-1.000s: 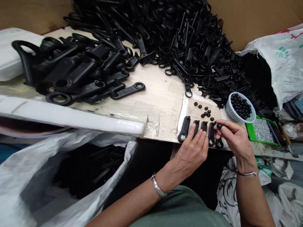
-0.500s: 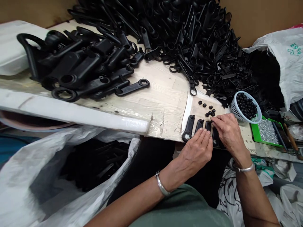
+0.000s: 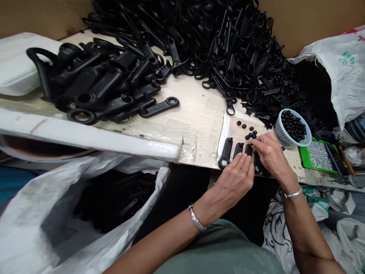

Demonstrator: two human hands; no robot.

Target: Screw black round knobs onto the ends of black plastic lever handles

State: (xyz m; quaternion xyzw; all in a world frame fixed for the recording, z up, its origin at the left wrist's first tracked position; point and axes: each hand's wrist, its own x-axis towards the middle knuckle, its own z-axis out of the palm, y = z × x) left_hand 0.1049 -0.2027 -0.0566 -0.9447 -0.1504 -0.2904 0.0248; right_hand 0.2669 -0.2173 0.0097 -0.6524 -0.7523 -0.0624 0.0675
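Several black plastic arms with a ring at one end lie in a row at the table's front edge, the leftmost arm [image 3: 226, 152] fully visible. My left hand [image 3: 235, 177] rests over the lower parts of the middle arms, fingers stretched out side by side. At the top of the third arm [image 3: 248, 149], my right hand [image 3: 270, 156] is closed in a pinch; whatever sits between its fingertips is too small to make out. Just beyond the fingertips are several small black balls [image 3: 251, 135] on a pale mat [image 3: 225, 131]. The right hand partly hides the arms farther right.
A light blue basket [image 3: 281, 134] of black balls and a green tray [image 3: 305, 159] of shiny metal pieces stand at the right. Large black parts [image 3: 102, 83] lie left, with a big heap [image 3: 199, 34] behind. A white sack [image 3: 25, 224] hangs below the table.
The view has shifted slightly. Both hands keep nearly the same place over the row of arms. A single black ball now shows to the right of my right hand.
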